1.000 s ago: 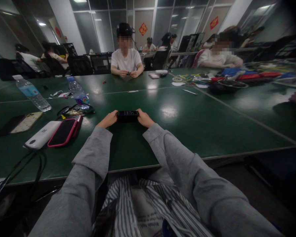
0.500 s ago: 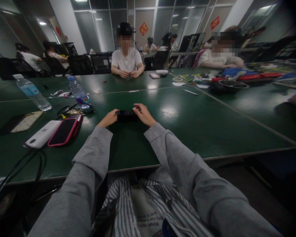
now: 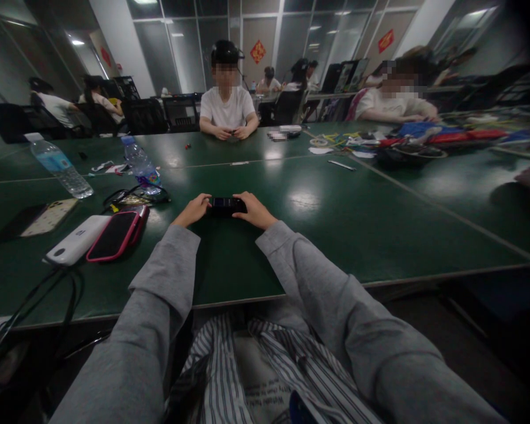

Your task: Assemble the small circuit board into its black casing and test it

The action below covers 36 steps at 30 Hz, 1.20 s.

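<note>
A small black box-shaped device (image 3: 223, 206), whose exact kind I cannot make out, is between my hands above the green table (image 3: 335, 235). Its top face carries a few faint light marks. My left hand (image 3: 193, 210) grips its left end, fingers closed around the edge. At the right end, my right hand (image 3: 255, 211) is closed on it too, with the thumb along the near side and the fingers over the far side. Part of the device is covered by my fingers.
To the left lie a pink-edged phone (image 3: 113, 235), a white power bank (image 3: 77, 240), a patterned phone case (image 3: 48, 218) and cables. Two water bottles (image 3: 62, 168) are behind them. Opposite sits a person (image 3: 227, 109). A pile of cables and bags (image 3: 441, 135) lies at right, near another person.
My right hand's fingers, raised over the device's right end before, have come down and closed on that end. My left hand has barely shifted.
</note>
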Motion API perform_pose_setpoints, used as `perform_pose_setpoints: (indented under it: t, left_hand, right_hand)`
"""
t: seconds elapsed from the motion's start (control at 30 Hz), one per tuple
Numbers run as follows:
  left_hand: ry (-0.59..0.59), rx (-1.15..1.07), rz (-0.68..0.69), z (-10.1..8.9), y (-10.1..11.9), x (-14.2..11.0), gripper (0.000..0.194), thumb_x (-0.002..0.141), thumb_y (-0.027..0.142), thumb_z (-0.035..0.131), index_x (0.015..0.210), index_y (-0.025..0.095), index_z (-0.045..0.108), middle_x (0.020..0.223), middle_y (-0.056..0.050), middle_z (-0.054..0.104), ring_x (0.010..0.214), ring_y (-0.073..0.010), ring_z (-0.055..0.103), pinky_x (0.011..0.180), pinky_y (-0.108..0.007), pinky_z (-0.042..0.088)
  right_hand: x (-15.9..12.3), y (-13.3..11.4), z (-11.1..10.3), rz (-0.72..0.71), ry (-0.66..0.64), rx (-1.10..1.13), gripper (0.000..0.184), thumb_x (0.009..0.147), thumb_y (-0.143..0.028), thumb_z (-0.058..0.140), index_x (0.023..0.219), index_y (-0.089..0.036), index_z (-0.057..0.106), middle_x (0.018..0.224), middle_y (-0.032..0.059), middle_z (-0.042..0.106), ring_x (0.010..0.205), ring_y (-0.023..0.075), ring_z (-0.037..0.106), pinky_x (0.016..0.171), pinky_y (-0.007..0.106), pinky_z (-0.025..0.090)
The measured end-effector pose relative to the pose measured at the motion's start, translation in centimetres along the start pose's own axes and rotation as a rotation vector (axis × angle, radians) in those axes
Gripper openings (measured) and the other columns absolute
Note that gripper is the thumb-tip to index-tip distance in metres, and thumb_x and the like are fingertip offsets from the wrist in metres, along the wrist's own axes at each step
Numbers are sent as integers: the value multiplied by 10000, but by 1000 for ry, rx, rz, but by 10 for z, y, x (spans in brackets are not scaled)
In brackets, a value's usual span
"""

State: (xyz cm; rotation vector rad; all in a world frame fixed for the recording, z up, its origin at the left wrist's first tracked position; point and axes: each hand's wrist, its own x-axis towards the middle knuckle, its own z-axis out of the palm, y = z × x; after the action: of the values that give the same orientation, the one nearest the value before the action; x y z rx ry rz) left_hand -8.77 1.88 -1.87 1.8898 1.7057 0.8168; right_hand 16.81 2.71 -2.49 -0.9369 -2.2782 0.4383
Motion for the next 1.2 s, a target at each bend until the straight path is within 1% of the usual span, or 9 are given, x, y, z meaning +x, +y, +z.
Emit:
perform_pose_setpoints:
  t: [0.13,0.23,0.33,0.43,0.57,0.7,0.87,1.0,1.2]
  left_hand:
    - [-10,-34,-9,2,4,-1,376,993,243,370,1305,148,557,1027,-72,676,631,-101,588,641,-234,446]
    - [-7,-59,-17,1,6,-2,352,988,226,386,1276,139,570,905,-46,669,612,-106,578,626,-234,436]
    - [-23,-112,-26,-1,10,-4,319,977,221,419,1237,131,579,782,-14,633,601,-113,570,610,-230,431]
    - [-51,-164,-46,-5,16,-7,325,980,261,440,1244,122,567,835,-34,634,646,-119,587,601,-225,438]
    - [-76,-219,-61,-8,20,-10,393,978,458,468,1182,149,599,966,-78,665,739,-153,629,647,-253,482]
    - [-137,-267,-12,-4,14,-7,577,835,544,668,1227,131,579,1063,-130,679,922,-233,664,829,-354,519]
    - [-258,-303,80,-1,4,-4,829,550,414,899,1260,159,556,1220,-151,642,1077,-284,642,973,-461,478]
    - [-261,-223,118,-3,4,-4,696,508,345,917,1117,166,633,1130,-115,672,1021,-289,650,944,-468,481]
    - [-195,-201,106,0,3,-2,544,515,313,906,983,177,666,969,-65,689,928,-257,651,915,-444,474]
  right_hand:
    - [-1,-2,1,12,9,17,560,769,-242,777,1282,-181,561,1202,111,581,1119,266,544,993,453,455]
    - [2,-3,-1,11,52,81,528,747,-251,788,1225,-180,576,1182,108,593,1114,264,555,997,449,449]
    - [7,-2,-8,27,184,223,527,760,-318,777,1213,-167,554,1182,117,602,1118,262,572,1002,432,446]
    - [11,7,-17,117,381,302,536,808,-412,724,1237,-172,511,1201,130,598,1125,267,574,1017,440,436]
    - [10,26,-22,336,562,98,520,817,-396,703,1230,-154,502,1227,171,562,1168,307,535,1038,500,414]
    - [5,37,-17,424,534,-129,464,786,-302,742,1171,-150,532,1185,170,576,1157,330,525,1012,516,434]
    - [-1,36,-6,393,421,-253,454,785,-259,746,1177,-157,540,1194,162,568,1132,334,531,949,508,475]
    - [-4,33,-4,379,351,-301,531,793,-285,754,1248,-144,518,1229,173,554,1163,350,523,947,514,480]
    - [-4,33,-4,347,360,-303,564,805,-315,747,1288,-161,500,1266,175,530,1204,371,499,955,551,470]
